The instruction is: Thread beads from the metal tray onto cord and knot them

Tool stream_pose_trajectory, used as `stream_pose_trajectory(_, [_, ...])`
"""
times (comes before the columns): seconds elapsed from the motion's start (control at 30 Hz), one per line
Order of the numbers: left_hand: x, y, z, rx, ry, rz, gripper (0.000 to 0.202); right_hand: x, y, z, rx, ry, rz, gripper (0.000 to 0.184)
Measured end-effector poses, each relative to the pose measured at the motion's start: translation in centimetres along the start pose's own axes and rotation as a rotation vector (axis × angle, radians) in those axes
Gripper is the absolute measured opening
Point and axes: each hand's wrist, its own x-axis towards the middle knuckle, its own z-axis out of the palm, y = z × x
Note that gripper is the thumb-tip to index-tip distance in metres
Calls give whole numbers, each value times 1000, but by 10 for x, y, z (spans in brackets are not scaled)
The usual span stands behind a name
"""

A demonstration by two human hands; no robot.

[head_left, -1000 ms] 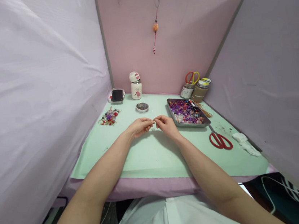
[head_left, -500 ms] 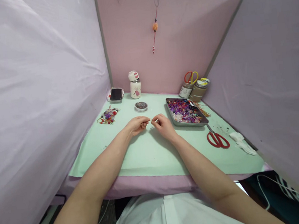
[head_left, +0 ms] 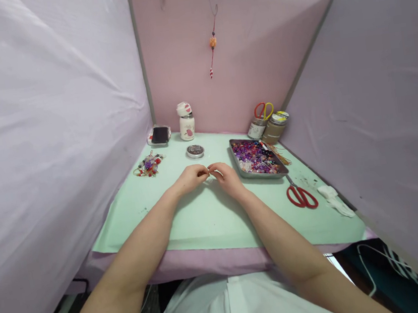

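Over the middle of the pale green mat [head_left: 209,222], my left hand [head_left: 192,178] and my right hand [head_left: 226,177] meet at their fingertips. Both are closed in a pinch around something thin and tiny that I cannot make out. Just beyond them lies a round, flat tin [head_left: 195,151] with dark contents. To the right of my right hand stands a metal tray [head_left: 259,174] filled with purple, red and clear beads [head_left: 254,156]. A small heap of beaded strings [head_left: 149,165] rests to the left of my left hand.
Red-handled scissors [head_left: 301,197] and a crumpled white cloth [head_left: 335,201] lie on the right. Behind the tray are a jar with scissors [head_left: 257,129] and a brown jar [head_left: 276,128]. A white bottle [head_left: 187,127] and a dark-topped box [head_left: 159,135] stand at the back left. A beaded string [head_left: 212,43] hangs there.
My fingertips have drawn closer and now touch; the left fingers have curled in more. The whole view has shifted slightly. Objects on the mat stay where they were.
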Motion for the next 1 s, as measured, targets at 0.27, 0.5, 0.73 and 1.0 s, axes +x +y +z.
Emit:
stream_pose_trajectory(0.27, [-1,5,-2,-42,39,54,18,0,-2,0,448,20,302,15])
stream_pose_trajectory(0.5, [0,8,-4,-11,78,98,17,3,-5,-3,587,25,407,21])
stream_pose_trajectory(0.73, [1,5,-3,-14,101,117,16,3,-5,-6,551,45,496,24])
stream_pose_trajectory(1.0, [-1,9,-4,-21,117,134,15,3,-2,-8,639,17,527,29])
